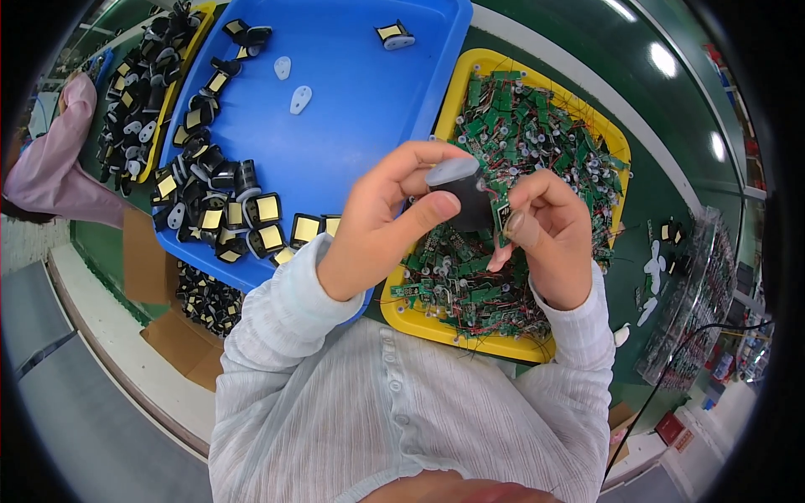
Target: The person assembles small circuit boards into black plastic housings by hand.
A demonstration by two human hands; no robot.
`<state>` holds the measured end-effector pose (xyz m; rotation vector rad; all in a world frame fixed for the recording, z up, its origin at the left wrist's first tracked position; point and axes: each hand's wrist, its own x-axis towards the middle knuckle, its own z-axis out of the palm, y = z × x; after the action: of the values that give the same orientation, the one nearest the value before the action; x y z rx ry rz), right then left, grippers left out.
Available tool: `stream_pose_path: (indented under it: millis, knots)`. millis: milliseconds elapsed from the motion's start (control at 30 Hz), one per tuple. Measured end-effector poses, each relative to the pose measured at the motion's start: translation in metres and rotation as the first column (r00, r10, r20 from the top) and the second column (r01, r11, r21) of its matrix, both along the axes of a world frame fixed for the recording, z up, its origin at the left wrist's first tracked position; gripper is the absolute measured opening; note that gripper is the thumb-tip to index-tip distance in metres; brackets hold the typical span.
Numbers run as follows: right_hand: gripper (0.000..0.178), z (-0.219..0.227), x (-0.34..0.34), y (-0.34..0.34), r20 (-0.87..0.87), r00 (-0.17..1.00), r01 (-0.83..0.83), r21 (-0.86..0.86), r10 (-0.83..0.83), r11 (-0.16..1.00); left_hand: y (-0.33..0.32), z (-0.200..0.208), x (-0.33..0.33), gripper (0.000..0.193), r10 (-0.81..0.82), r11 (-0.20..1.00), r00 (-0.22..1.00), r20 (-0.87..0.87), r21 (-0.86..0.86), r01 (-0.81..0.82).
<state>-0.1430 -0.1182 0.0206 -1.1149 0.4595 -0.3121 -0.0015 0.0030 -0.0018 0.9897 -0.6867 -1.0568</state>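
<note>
My left hand (377, 220) is closed around a black plastic housing (470, 204) topped by a grey oval cap (451, 171). Fingers and thumb grip it from the left side. Between the thumb and fingertips of my right hand (553, 235) is a small green circuit board (502, 207), held upright against the housing's right side. A thin reddish wire shows near the top of the board. Both hands hover over a yellow tray (622, 159) heaped with similar green boards, wires and small round parts. Where the board meets the housing is partly hidden by fingers.
A blue tray (344, 126) at left holds black housings (201, 193) with pale yellow pads, plus loose grey caps (301, 100). Farther left stand another filled yellow tray (159, 155) and a person's pink sleeve (59, 159). Below is a cardboard box (180, 339); clear trays (683, 327) stand right.
</note>
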Motion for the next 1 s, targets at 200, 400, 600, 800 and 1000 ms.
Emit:
stream_pose_path:
  millis: [200,400,600,800,1000]
  knots:
    - [0.016,-0.004,0.003,-0.001,0.004,1.000,-0.011,0.124,0.010,0.992,0.002,-0.004,-0.002,0.044,-0.090,0.993,0.990,-0.110,0.062,0.098]
    - [0.016,-0.004,0.003,-0.003,0.014,0.999,-0.043,0.157,0.041,0.987,0.002,-0.006,-0.002,0.044,-0.109,0.991,0.981,-0.162,0.060,0.120]
    - [0.014,-0.002,0.002,-0.006,0.009,0.998,-0.070,0.139,0.069,0.988,0.003,-0.003,-0.004,0.041,-0.096,0.991,0.990,-0.101,0.080,0.104]
    - [0.013,-0.003,0.002,-0.009,-0.024,0.996,-0.087,0.088,0.089,0.992,0.004,-0.001,-0.003,0.040,-0.096,0.990,0.994,0.052,0.105,0.090]
    - [0.015,-0.004,0.001,-0.010,-0.007,0.994,-0.110,0.076,0.111,0.991,0.002,-0.004,-0.007,0.033,-0.028,0.993,0.995,0.094,0.113,0.017]
